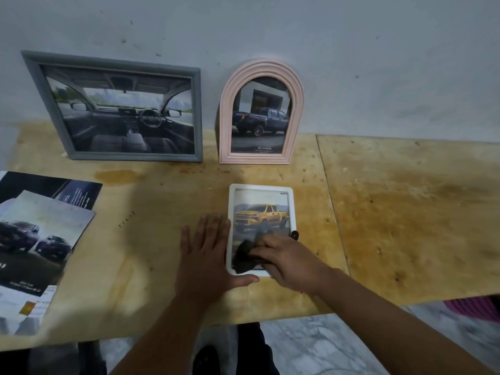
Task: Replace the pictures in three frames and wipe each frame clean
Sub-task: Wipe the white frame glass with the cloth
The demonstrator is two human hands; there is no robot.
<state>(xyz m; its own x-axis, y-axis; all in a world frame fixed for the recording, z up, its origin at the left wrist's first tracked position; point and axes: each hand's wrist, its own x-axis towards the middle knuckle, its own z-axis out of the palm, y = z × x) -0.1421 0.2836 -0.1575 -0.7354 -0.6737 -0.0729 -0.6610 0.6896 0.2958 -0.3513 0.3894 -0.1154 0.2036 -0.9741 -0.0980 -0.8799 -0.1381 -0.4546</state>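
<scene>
The white frame (262, 228) lies flat on the table (392, 212) — yellow truck picture facing up. The left hand (208, 255), fingers straight, braces its left edge; the right hand (289, 262) presses a dark cloth (244, 257) onto the glass — fingers curled over it.

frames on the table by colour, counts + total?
Grey frame, leaning on wall: 1
Pink arched frame, leaning on wall: 1
White frame, flat, wiped with dark cloth: 1
Total: 3
</scene>
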